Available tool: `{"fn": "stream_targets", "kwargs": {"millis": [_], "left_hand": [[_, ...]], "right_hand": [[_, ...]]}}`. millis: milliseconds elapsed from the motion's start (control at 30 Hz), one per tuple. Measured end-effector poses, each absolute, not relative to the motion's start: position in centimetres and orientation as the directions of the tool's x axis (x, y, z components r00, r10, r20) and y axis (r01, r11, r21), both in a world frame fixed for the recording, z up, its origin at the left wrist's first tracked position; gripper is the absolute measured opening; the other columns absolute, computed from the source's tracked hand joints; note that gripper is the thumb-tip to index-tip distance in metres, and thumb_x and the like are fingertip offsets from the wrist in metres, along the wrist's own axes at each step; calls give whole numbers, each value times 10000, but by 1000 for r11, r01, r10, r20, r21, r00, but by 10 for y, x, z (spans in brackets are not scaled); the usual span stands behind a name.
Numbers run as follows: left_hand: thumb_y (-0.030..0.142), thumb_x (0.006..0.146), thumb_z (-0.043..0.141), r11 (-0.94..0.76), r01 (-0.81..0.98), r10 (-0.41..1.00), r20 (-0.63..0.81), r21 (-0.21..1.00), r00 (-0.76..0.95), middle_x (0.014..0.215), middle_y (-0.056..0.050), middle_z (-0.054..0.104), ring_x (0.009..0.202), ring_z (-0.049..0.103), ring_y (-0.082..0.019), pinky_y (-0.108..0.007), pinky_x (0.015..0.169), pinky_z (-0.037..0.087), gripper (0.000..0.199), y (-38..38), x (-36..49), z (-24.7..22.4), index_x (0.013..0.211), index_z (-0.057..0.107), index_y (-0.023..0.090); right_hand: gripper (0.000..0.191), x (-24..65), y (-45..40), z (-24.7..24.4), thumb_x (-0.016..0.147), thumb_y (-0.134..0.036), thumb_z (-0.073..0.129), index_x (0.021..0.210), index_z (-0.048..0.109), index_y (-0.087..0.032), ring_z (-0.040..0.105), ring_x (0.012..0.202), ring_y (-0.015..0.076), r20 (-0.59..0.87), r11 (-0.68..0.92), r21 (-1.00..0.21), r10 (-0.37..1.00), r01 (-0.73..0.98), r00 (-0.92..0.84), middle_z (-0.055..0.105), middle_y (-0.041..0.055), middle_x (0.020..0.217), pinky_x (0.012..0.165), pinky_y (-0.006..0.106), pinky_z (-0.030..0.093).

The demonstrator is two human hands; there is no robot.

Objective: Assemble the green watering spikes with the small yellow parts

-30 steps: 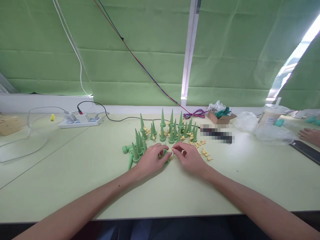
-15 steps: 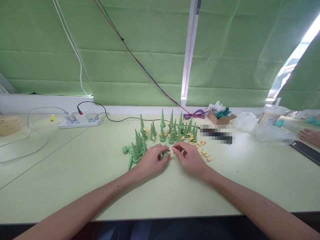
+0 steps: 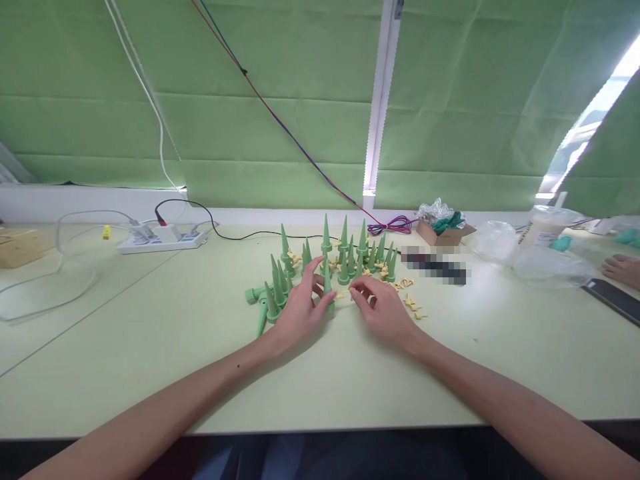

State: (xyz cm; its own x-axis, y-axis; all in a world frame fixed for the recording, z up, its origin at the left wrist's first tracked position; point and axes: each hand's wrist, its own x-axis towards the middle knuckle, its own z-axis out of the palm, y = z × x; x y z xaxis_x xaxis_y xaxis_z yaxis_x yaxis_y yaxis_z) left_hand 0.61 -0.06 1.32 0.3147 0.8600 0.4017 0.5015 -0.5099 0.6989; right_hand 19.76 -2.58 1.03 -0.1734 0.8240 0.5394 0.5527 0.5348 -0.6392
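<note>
My left hand [image 3: 300, 305] curls its thumb and fingers around an upright green plastic cone-shaped spike [image 3: 327, 280], the thumb against its base. A short yellow piece [image 3: 341, 295] juts from the base toward the right. Just to the right, my right hand [image 3: 381, 308] has thumb and forefinger pinched together on a small yellow plastic piece [image 3: 351, 291], mostly hidden by the fingertips. Behind both hands stand several more green spikes [image 3: 362, 241], some with yellow pieces at their bases. Loose yellow pieces [image 3: 411, 303] lie right of my right hand.
Green spikes lie on their sides [image 3: 262, 317] left of my left hand. A power strip [image 3: 163, 244] with cables sits at the back left. A cardboard box [image 3: 445, 235], plastic bags [image 3: 495, 242], a cup [image 3: 543, 228], a dark phone-like slab [image 3: 613, 300] and another person's hand [image 3: 623, 268] are rightward.
My hands have drawn slightly apart from where their fingertips nearly met. My left fingers have opened upward around the spike, which now shows more fully. The right hand keeps its pinch.
</note>
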Motion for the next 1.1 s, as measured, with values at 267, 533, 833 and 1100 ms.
{"fn": "stream_targets", "kwargs": {"millis": [267,533,833,1100], "left_hand": [[374,943,497,-494,511,869,397,703,293,978,-46,558,823,552,-165,-258,633,474,552,0,6,11,1435,273,261],[414,931,513,-498,468,867,399,731,299,981,-61,581,838,586,-176,-261,599,495,485,-1,6,13,1363,412,218],[467,918,515,-428,329,879,303,842,368,894,-43,597,676,542,-132,-233,505,486,300,-1,8,16,909,594,177],[489,878,581,-304,252,892,181,919,414,901,-49,667,647,625,-148,-310,611,563,330,-1,8,14,915,629,165]], "right_hand": [[143,198,-25,12,930,-237,476,831,573,-198,538,652,152,518,508,-652,841,563,-158,623,27,759,549,261,409],[150,197,-27,11,939,-247,485,853,598,-198,552,676,153,483,510,-678,852,530,-201,642,29,783,560,260,413],[175,198,-27,8,951,-300,492,886,622,-203,564,674,157,454,493,-735,868,466,-200,648,30,787,564,267,443],[173,197,-28,9,943,-306,503,885,630,-204,564,664,154,452,491,-746,869,449,-200,655,30,785,545,263,436]]}}
